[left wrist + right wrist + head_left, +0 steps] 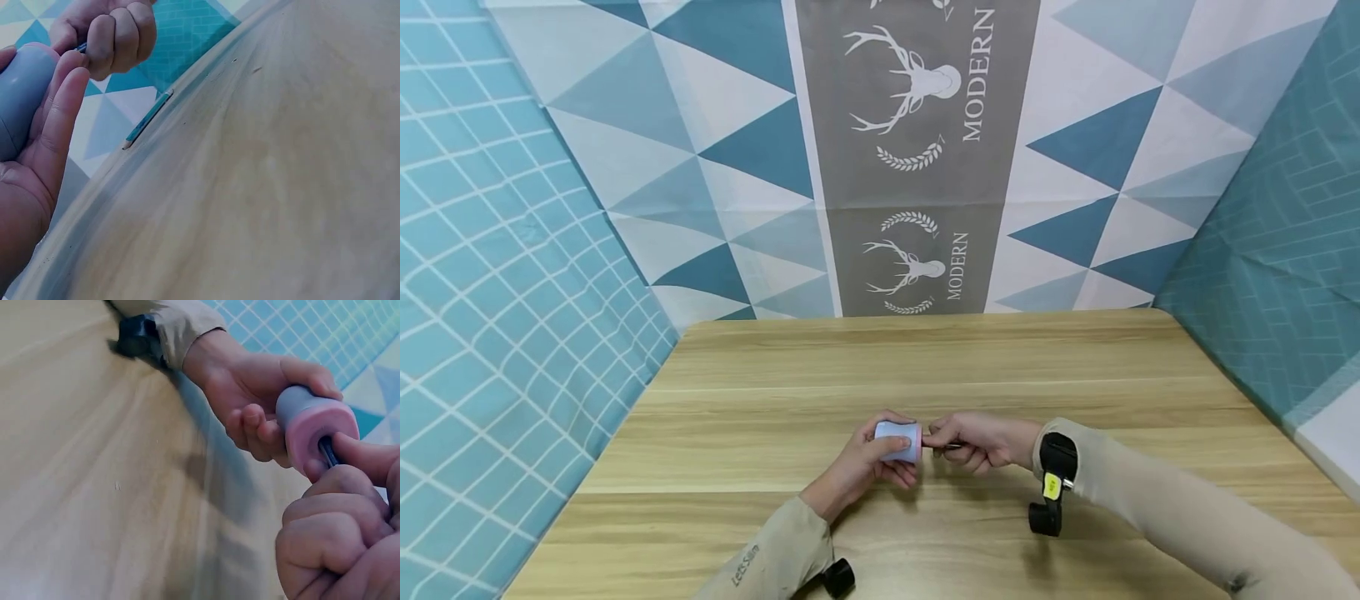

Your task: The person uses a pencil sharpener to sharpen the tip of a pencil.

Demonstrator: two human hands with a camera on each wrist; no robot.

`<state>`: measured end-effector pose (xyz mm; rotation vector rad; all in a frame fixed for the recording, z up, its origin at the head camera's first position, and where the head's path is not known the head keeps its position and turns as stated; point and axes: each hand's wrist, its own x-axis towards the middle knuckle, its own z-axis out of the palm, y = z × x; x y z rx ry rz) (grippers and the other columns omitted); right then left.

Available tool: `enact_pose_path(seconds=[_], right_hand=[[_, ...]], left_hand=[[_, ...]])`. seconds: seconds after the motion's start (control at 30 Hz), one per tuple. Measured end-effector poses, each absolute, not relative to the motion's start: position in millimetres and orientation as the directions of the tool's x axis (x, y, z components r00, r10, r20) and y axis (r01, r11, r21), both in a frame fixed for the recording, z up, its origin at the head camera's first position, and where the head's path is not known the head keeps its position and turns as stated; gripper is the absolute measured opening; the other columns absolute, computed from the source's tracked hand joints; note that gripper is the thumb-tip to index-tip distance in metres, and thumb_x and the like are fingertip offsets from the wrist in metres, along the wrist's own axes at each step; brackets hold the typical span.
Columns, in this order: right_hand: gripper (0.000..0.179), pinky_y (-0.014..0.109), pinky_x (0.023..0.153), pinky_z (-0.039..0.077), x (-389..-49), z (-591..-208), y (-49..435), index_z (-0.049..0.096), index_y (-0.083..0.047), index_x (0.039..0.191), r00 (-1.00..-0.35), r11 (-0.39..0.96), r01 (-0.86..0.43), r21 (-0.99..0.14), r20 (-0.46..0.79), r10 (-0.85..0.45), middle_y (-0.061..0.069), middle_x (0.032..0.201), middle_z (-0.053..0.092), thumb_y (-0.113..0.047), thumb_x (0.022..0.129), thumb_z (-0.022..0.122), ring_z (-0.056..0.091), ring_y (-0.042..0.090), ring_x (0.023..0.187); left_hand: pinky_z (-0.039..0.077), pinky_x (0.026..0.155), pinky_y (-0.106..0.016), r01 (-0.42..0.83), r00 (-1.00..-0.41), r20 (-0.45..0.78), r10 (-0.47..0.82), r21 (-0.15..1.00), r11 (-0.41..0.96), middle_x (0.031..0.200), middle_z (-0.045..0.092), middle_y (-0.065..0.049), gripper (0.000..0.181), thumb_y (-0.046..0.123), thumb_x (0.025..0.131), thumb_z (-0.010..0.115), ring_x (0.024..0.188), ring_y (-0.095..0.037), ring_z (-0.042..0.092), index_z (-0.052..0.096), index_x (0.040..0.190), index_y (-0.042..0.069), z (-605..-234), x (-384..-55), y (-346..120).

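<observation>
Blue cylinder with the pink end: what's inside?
A dark thin stick, gripped by the right hand, goes into the pink end. Its inserted part and anything deeper are hidden by the blue cylinder.

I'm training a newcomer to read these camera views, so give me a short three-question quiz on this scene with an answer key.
1. Fill in the blank: the ____ hand holds the sharpener.
2. Multiple choice: where does the dark pencil meet the sharpener?
A. At its blue side
B. At its pink end
C. Nowhere, the two are well apart
3. True or false: the right hand is open, with all its fingers straight.

Key
1. Left: the left hand has its thumb over the blue body.
2. B.
3. False: the right hand has curled fingers and grips the dark pencil.
</observation>
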<state>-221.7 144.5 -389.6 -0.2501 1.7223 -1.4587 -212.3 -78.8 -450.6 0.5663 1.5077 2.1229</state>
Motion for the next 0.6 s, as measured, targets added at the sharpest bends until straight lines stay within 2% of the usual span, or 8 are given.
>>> enact_pose_path(seconds=[0.07, 0.17, 0.23, 0.3, 0.37, 0.43, 0.53, 0.6], right_hand=[[0.024, 0.021, 0.041, 0.016, -219.4, -388.5, 146.4, 0.050, -0.004, 0.088, -0.671, 0.308, 0.232, -0.922, -0.382, -0.636, -0.005, 0.054, 0.027, -0.023, 0.103, 0.050, 0.018, 0.007, 0.044], [0.023, 0.022, 0.042, 0.026, -213.9, -387.5, 150.9, 0.058, -0.003, 0.093, -0.738, 0.387, -0.187, -0.903, -0.131, -0.662, -0.005, 0.059, 0.042, -0.023, 0.103, 0.052, 0.030, 0.006, 0.047], [0.017, 0.021, 0.045, 0.037, -212.3, -387.7, 153.6, 0.061, -0.004, 0.096, -0.678, 0.437, -0.578, -0.689, 0.108, -0.727, -0.005, 0.068, 0.053, -0.019, 0.102, 0.056, 0.042, 0.004, 0.053], [0.014, 0.018, 0.049, 0.043, -213.3, -389.9, 155.7, 0.061, -0.007, 0.098, -0.516, 0.440, -0.853, -0.282, 0.325, -0.793, -0.005, 0.075, 0.057, -0.017, 0.104, 0.053, 0.047, 0.003, 0.058], [0.020, 0.016, 0.046, 0.042, -216.5, -393.5, 155.5, 0.057, -0.007, 0.095, -0.307, 0.399, -0.908, 0.124, 0.450, -0.839, -0.005, 0.075, 0.056, -0.017, 0.107, 0.045, 0.047, 0.003, 0.057], [0.030, 0.016, 0.042, 0.037, -220.2, -398.4, 153.8, 0.053, -0.007, 0.091, -0.137, 0.360, -0.845, 0.396, 0.491, -0.861, -0.004, 0.070, 0.052, -0.019, 0.110, 0.033, 0.044, 0.005, 0.052], [0.037, 0.016, 0.038, 0.024, -224.1, -405.4, 149.6, 0.048, -0.009, 0.088, -0.046, 0.346, -0.777, 0.525, 0.501, -0.864, -0.005, 0.060, 0.044, -0.021, 0.111, 0.022, 0.032, 0.004, 0.045], [0.036, 0.014, 0.039, 0.018, -224.4, -410.0, 147.1, 0.048, -0.010, 0.088, -0.085, 0.351, -0.823, 0.446, 0.514, -0.854, -0.007, 0.055, 0.039, -0.024, 0.111, 0.024, 0.026, 0.001, 0.044]], left_hand=[[0.061, 0.056, -0.032, -0.141, -0.808, 0.058, 0.586, 0.947, -0.288, 0.078, 0.068, -0.010, 0.027, 0.013, 0.093, 0.060, 0.062, -0.017, 0.070, 0.057, 0.120, 0.010, -450.3, -213.2, -79.2], [0.061, 0.056, -0.031, -0.163, -0.814, 0.043, 0.579, 0.941, -0.298, 0.075, 0.069, -0.009, 0.024, 0.012, 0.094, 0.058, 0.061, -0.016, 0.069, 0.056, 0.118, 0.012, -450.1, -214.1, -79.5], [0.060, 0.056, -0.030, -0.179, -0.821, 0.034, 0.570, 0.933, -0.314, 0.073, 0.069, -0.008, 0.020, 0.012, 0.095, 0.057, 0.060, -0.016, 0.069, 0.055, 0.115, 0.012, -449.8, -214.8, -79.8], [0.060, 0.057, -0.029, -0.190, -0.828, 0.028, 0.560, 0.926, -0.327, 0.073, 0.069, -0.007, 0.018, 0.014, 0.095, 0.056, 0.060, -0.015, 0.069, 0.054, 0.114, 0.012, -448.6, -215.4, -79.9], [0.060, 0.057, -0.028, -0.196, -0.835, 0.024, 0.550, 0.920, -0.339, 0.072, 0.069, -0.006, 0.017, 0.015, 0.095, 0.055, 0.059, -0.014, 0.068, 0.053, 0.112, 0.012, -448.0, -215.9, -80.0], [0.060, 0.057, -0.028, -0.203, -0.832, 0.019, 0.554, 0.920, -0.336, 0.072, 0.069, -0.005, 0.017, 0.015, 0.095, 0.055, 0.059, -0.013, 0.068, 0.052, 0.112, 0.012, -447.4, -215.3, -79.9], [0.060, 0.057, -0.029, -0.214, -0.830, 0.012, 0.558, 0.917, -0.337, 0.071, 0.069, -0.005, 0.016, 0.014, 0.096, 0.053, 0.059, -0.014, 0.068, 0.051, 0.111, 0.013, -447.9, -213.8, -79.1], [0.060, 0.057, -0.029, -0.225, -0.826, 0.004, 0.563, 0.914, -0.337, 0.071, 0.069, -0.005, 0.015, 0.013, 0.097, 0.053, 0.058, -0.014, 0.068, 0.051, 0.111, 0.013, -448.3, -212.7, -78.3]])
